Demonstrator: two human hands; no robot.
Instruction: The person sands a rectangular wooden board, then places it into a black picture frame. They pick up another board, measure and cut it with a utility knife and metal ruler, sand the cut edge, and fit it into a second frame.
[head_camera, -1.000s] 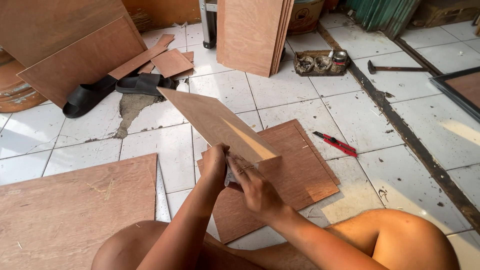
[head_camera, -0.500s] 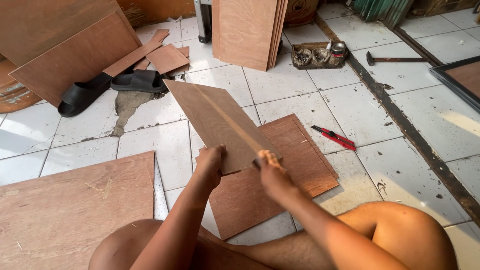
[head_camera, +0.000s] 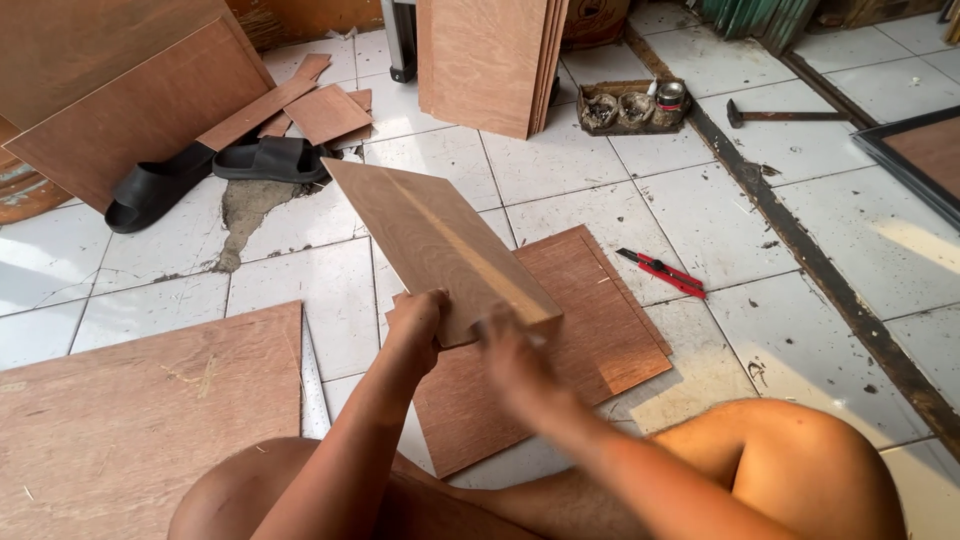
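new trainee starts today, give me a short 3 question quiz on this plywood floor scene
1. True or false: the left hand grips the near end of the plywood panel.
2. Which lies on the tiles to the right of the flat plywood sheet? A) red utility knife B) saw C) paintbrush
3. Fill in: the black sandals lie beside a patch of broken ____.

Key
1. True; the right hand is at the same end, blurred.
2. A, the red utility knife; a hammer lies farther off.
3. Tile: the floor shows a bare grey patch there.
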